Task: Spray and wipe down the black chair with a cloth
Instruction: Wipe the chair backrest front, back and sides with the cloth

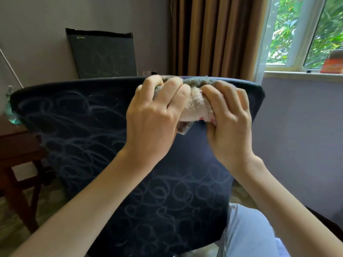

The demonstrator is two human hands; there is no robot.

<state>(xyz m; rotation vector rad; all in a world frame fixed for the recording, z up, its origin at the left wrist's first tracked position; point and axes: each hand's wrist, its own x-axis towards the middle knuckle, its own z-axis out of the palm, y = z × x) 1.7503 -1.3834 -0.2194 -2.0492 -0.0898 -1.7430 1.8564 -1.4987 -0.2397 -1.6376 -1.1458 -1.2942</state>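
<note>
The black chair (pixel 89 138) fills the middle of the view, its backrest facing me and covered with pale chalk-like scribbles. A bunched cream and grey cloth (pixel 196 106) sits against the top right part of the backrest, just under its upper edge. My left hand (pixel 156 115) grips the cloth's left side with curled fingers. My right hand (pixel 228 115) grips its right side. Both hands press the cloth to the chair. A patch of backrest below the cloth looks free of scribbles. No spray bottle is plainly visible.
A dark wooden table (pixel 16 145) stands at the left with a greenish glass object (pixel 11 112) on it. A black board (pixel 104 54) leans on the back wall. Brown curtains (pixel 213 34) and a window (pixel 304 32) are at the right. My knee in light trousers (pixel 246 232) is at lower right.
</note>
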